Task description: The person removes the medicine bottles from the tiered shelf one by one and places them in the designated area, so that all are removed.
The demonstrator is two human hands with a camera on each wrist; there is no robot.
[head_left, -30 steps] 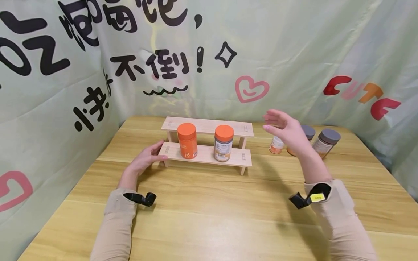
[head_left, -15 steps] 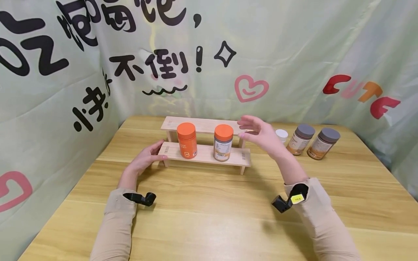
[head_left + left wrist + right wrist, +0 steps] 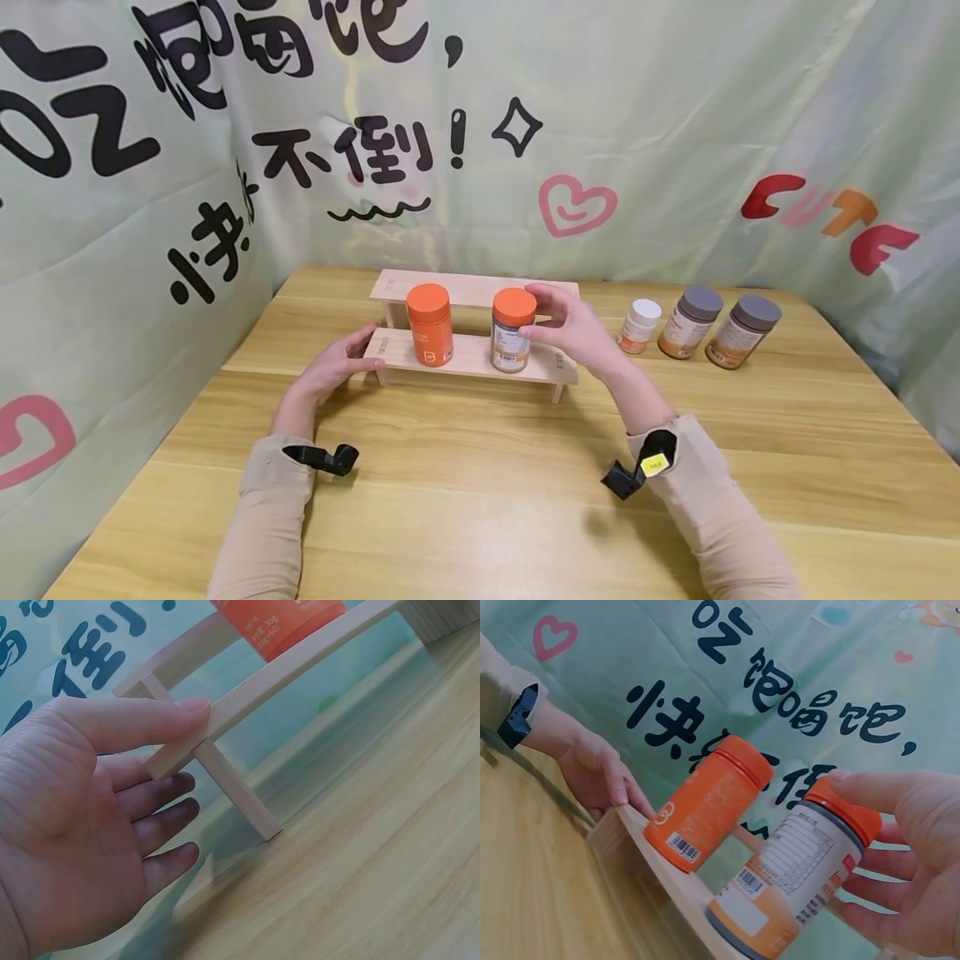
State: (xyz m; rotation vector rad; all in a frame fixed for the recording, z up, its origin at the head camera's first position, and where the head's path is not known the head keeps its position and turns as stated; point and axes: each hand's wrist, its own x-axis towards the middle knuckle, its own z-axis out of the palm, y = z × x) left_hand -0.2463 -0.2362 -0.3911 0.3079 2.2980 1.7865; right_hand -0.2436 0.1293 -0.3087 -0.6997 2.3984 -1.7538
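Observation:
In the head view, my left hand (image 3: pixel 337 364) holds the left end of the two-step wooden rack (image 3: pixel 472 354). The left wrist view shows its thumb (image 3: pixel 154 722) on the lower board and fingers below. An orange jar (image 3: pixel 431 325) with an orange lid stands on that lower step. To its right is a grey-and-white labelled jar (image 3: pixel 512 346), also orange-lidded. My right hand (image 3: pixel 573 329) is at this jar's right side, thumb in front and fingers behind. In the right wrist view the thumb overlaps the lid; the fingers are not closed round the jar, and contact is unclear.
On the table's right side stand a small white-capped bottle (image 3: pixel 640 327) and two grey-lidded jars, the nearer-left one (image 3: pixel 690 323) and the rightmost one (image 3: pixel 743 332). A printed curtain (image 3: pixel 675 125) hangs behind the wooden table (image 3: pixel 480 500).
My right hand has moved left from above the white-capped bottle to the labelled jar's right side, uncovering the bottles on the right. My left hand stays on the rack.

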